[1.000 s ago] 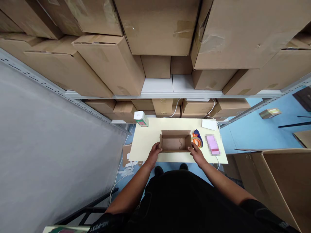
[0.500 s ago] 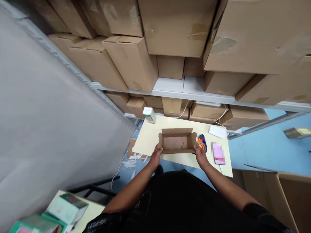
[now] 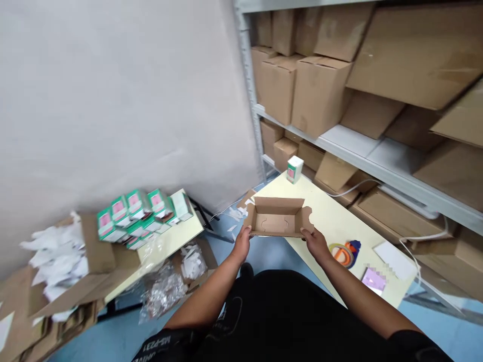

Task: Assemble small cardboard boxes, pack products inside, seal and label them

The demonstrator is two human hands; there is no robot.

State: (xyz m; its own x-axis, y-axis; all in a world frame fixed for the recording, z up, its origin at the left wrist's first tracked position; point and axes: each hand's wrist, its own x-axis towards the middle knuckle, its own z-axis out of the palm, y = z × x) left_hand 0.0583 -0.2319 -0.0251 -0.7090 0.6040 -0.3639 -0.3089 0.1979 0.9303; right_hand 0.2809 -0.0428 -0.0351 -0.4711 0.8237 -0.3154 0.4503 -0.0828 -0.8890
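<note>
A small open brown cardboard box (image 3: 278, 217) is held between both hands, lifted off the near left edge of the pale yellow table (image 3: 332, 221). My left hand (image 3: 241, 241) grips its left end and my right hand (image 3: 316, 244) grips its right end. The box is empty, with interlocking flaps on its floor. A small green and white carton (image 3: 295, 169) stands at the far corner of the table. A tape dispenser (image 3: 344, 253) lies on the table just right of my right hand.
To the left, a second table (image 3: 169, 236) carries several green and white cartons (image 3: 139, 211). Below it lie plastic bags (image 3: 166, 286), white scraps and an open cardboard box (image 3: 75, 281). Shelves of large cartons (image 3: 320, 90) fill the right. White paper (image 3: 394, 259) and a cable lie on the table.
The view has swung to the left, bringing the second table and its cartons into sight. Both hands have carried the open box leftwards past the table's edge.
</note>
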